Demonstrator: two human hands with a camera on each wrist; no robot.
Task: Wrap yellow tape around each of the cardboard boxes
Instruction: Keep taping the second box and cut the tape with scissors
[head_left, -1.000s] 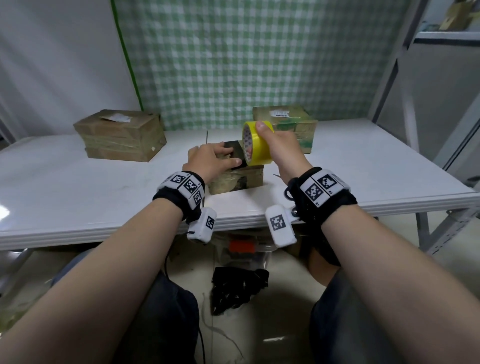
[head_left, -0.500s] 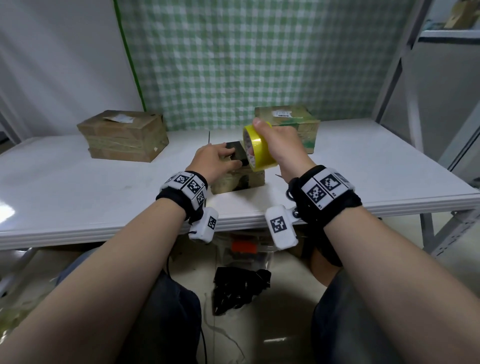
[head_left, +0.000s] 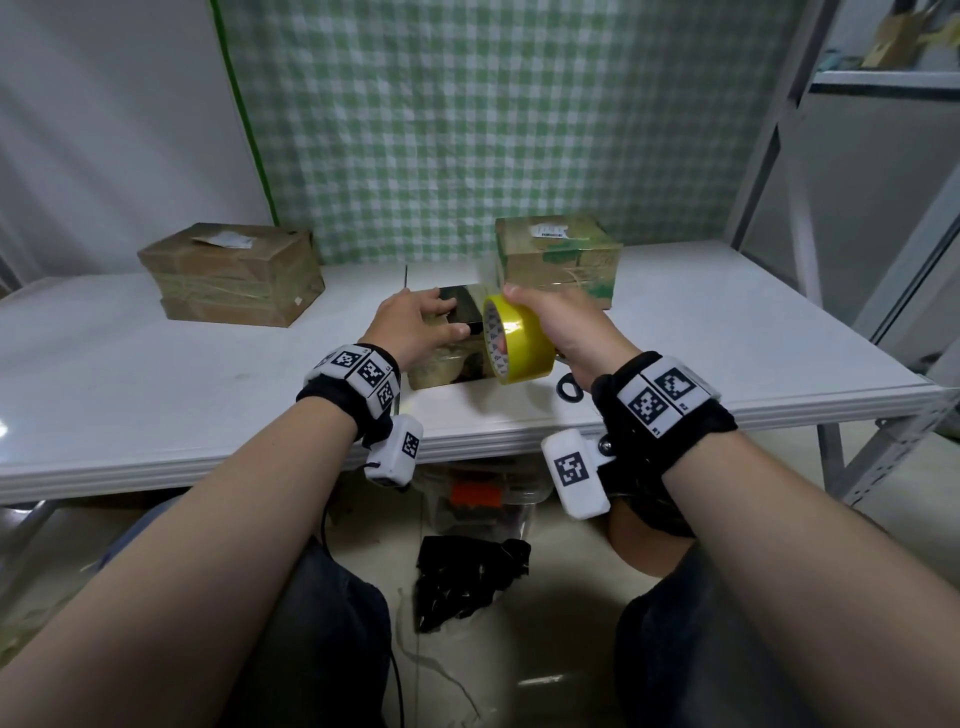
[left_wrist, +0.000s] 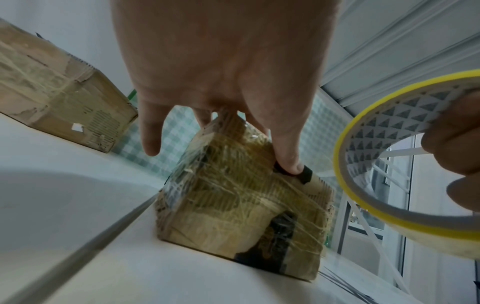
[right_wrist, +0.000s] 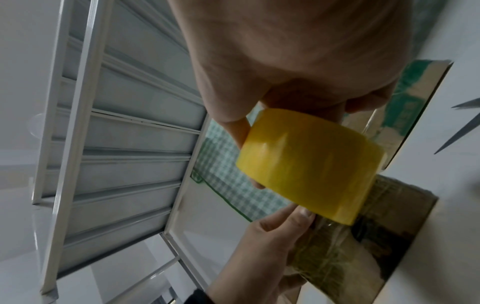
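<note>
Head view: right hand (head_left: 563, 332) around tape roll (head_left: 517, 340)

The tape roll (head_left: 519, 340) is bright yellow, its inner core printed with grey triangles on white. The small cardboard box (head_left: 451, 361) is brown with black patches under glossy film. The far right box (head_left: 558, 260) carries green print. The backdrop cloth (head_left: 493, 124) is green-and-white check; the table (head_left: 156, 374) is white.
</note>
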